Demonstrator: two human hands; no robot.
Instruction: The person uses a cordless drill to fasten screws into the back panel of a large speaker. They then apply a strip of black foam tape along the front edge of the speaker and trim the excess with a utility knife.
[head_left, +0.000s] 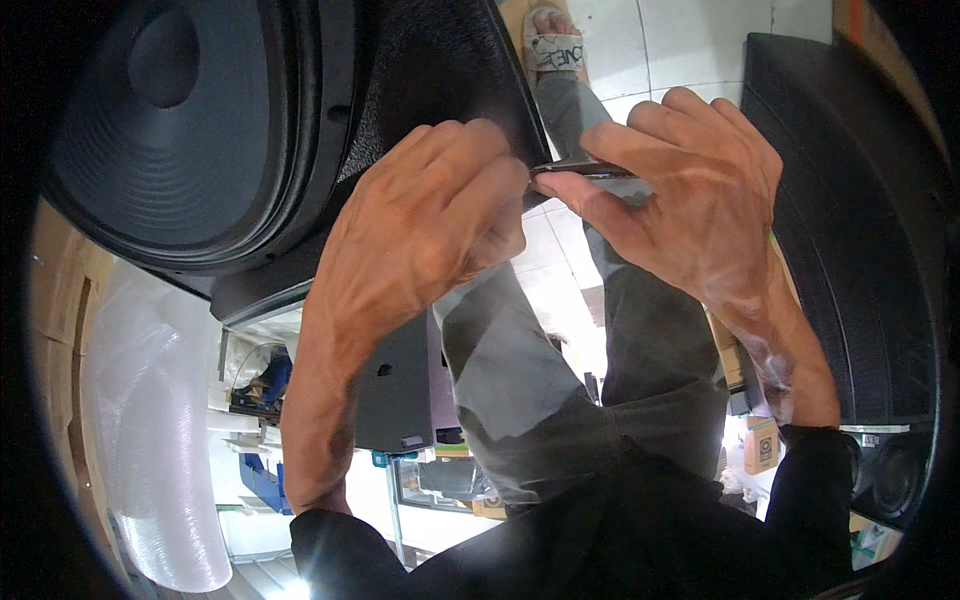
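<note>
In front of me my left hand [430, 205] is closed, fingers curled and knuckles up, beside the edge of a black speaker cabinet [420, 80]. What it pinches, if anything, is hidden behind the fingers. My right hand [695, 185] grips a slim dark tool [598, 169] between thumb and fingers. The tool's tip points left and reaches the left hand's fingertips; its exact kind does not show. A large round speaker cone [190, 130] with a ribbed surround fills the cabinet's front at the upper left.
A tall black curved-front speaker [840, 230] stands at my right. A roll of clear bubble wrap [155, 430] is at the left, beside cardboard [60, 300]. My legs in grey trousers [530, 400] are below the hands, over a white tiled floor [690, 45]. A small carton [761, 447] sits lower right.
</note>
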